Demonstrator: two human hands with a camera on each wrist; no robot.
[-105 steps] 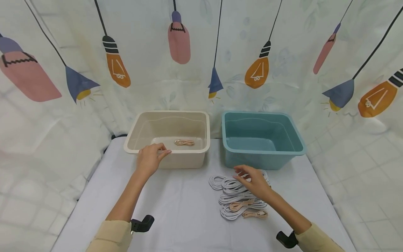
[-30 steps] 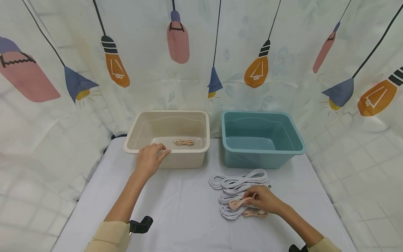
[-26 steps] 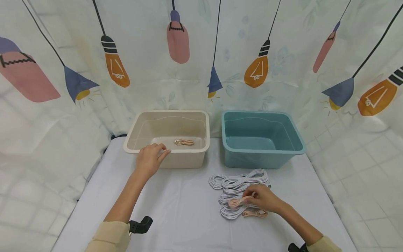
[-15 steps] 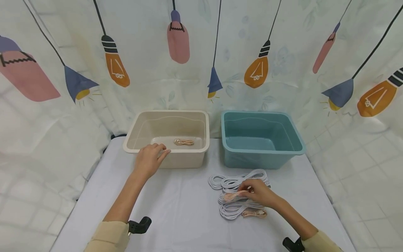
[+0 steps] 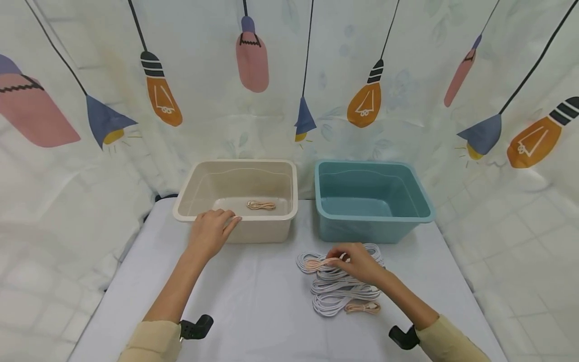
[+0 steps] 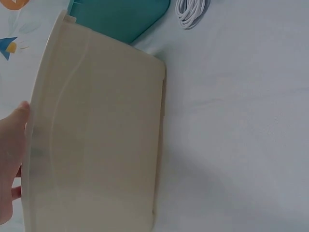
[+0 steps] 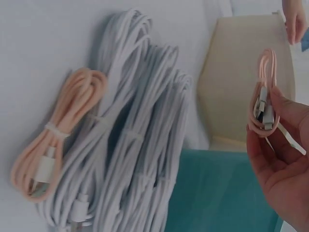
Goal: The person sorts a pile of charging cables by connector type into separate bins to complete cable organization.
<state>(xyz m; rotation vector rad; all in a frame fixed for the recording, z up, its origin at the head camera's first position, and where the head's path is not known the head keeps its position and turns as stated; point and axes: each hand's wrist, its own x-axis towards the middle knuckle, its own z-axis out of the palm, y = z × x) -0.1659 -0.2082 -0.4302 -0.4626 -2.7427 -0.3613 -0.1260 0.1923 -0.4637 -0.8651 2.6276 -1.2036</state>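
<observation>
Your R hand (image 5: 359,262) pinches the peach cable (image 5: 313,264) btw thumb and fingers; its loop sticks out toward 9 o'clk from your fingertips. In head view it overlaps the leftmost of the white coils (image 5: 334,286); R wrist view shows it held up, apart from them. Your L hand (image 5: 210,234), at approx 10 o'clk from the R, has fingers bent over the near rim of the beige bin (image 5: 267,233), thumb on the rim too.

Handling: prob. v. light, soft and bendy, so the far loop may droop or fan out. Can't tell if a tie holds this one; the other peach cable (image 5: 363,307), at 6 o'clk, has a white tie (image 7: 57,130) round its middle. Jacket looks smooth, so maybe a bit slippery; gentle pressure should do. Stiff, fragile bits are prob. the plugs (image 7: 269,115), tucked at your end of the loop. Best hold IMO: the bundled middle, all strands together, no pull on one strand or a plug.

Teal bin (image 5: 375,230) is at 1 o'clk; a peach bundle (image 5: 261,205) lies inside the beige one, at 10 o'clk.
</observation>
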